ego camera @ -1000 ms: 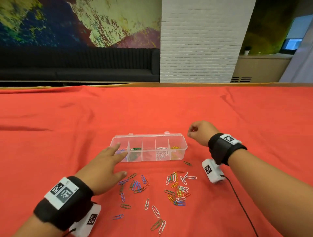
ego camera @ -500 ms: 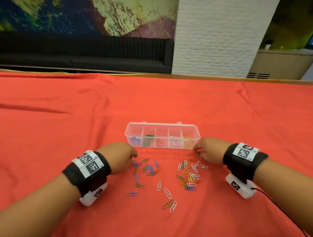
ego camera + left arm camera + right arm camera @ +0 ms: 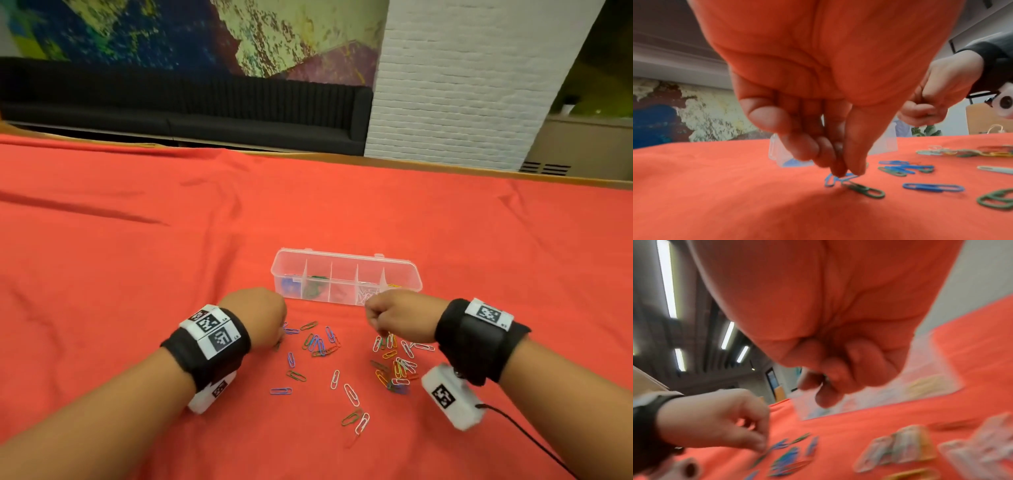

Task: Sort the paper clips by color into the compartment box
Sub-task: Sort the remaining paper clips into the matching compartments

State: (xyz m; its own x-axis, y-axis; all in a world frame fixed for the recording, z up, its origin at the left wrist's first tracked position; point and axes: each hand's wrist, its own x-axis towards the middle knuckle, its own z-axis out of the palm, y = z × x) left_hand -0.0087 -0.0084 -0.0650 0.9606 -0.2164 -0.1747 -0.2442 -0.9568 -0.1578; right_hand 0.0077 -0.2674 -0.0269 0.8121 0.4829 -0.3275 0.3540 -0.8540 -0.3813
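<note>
The clear compartment box (image 3: 345, 256) lies open on the red cloth, with blue, green, white and yellow clips in separate cells. Loose clips lie in front of it, a blue and green cluster (image 3: 318, 343) and a mixed cluster (image 3: 394, 367). My left hand (image 3: 279, 337) is down at the left cluster. In the left wrist view its fingertips (image 3: 844, 172) pinch a blue paper clip (image 3: 830, 180), beside a green clip (image 3: 866, 190) on the cloth. My right hand (image 3: 378, 329) hovers over the mixed cluster with curled fingers (image 3: 830, 395). That view is blurred and shows no clip in it.
Red cloth (image 3: 137, 260) covers the whole table as far as the wooden far edge (image 3: 445, 163). A black cable (image 3: 513, 423) trails from the right wrist camera toward the near right. A black sofa and a white brick pillar stand beyond the table.
Both hands came back from the box to the loose clips. The left hand went from flat to a pinch on a blue clip. The right hand moved from the box's right end toward the mixed cluster.
</note>
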